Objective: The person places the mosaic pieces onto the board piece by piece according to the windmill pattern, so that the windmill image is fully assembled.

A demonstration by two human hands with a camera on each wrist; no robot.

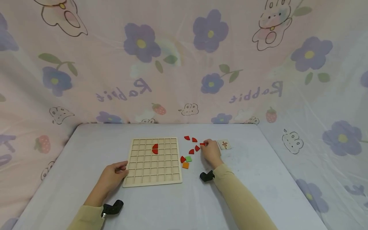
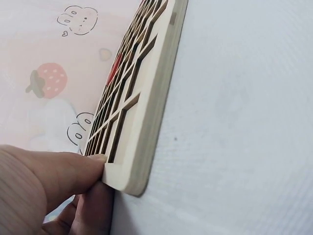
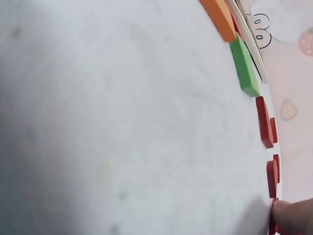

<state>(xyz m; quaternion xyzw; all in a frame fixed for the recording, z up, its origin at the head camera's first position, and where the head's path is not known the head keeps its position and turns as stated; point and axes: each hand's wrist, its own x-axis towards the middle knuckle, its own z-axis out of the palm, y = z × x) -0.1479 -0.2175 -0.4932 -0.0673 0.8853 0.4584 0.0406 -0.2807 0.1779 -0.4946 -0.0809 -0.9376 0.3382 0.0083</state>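
Observation:
A square wooden grid board (image 1: 143, 166) lies on the table, with two red quarter-circle pieces (image 1: 155, 151) set in neighbouring cells of its upper half. My left hand (image 1: 111, 175) pinches the board's left edge near its lower corner; the left wrist view shows the thumb (image 2: 73, 171) on the rim. Off the board's right side, my right hand (image 1: 211, 154) holds a red quarter-circle piece (image 1: 202, 144) between thumb and fingertips. Several more red quarter-circles (image 1: 194, 140) lie scattered between that hand and the board. In the right wrist view, only a fingertip (image 3: 296, 215) shows on the held piece.
A green square tile (image 1: 188, 158) and an orange square tile (image 1: 185, 165) lie beside the board's right edge. Behind the right hand is a small pattern card (image 1: 224, 144) with a printed grid. A patterned cloth (image 1: 184, 64) hangs around the white table (image 1: 178, 207).

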